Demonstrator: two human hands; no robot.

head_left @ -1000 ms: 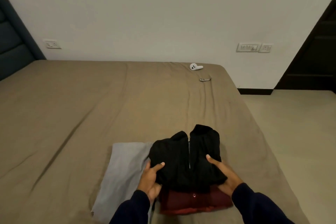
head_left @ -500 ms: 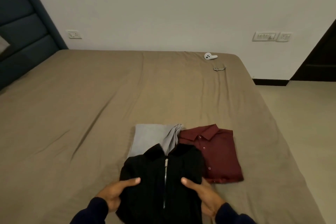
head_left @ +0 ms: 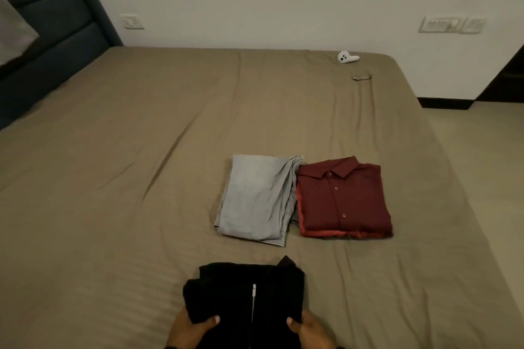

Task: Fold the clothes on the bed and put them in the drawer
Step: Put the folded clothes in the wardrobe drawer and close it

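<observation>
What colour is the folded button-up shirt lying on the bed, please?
Dark maroon red, seen in the head view: folded button-up shirt.

Both hands [head_left: 249,330] have drawn the folded black jacket [head_left: 246,297] off the maroon shirt [head_left: 343,198].

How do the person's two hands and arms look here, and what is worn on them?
Both the left hand and the right hand are bare, with no gloves and no rings in sight. Only a thin dark strip shows at each wrist; it may be a sleeve cuff.
</observation>
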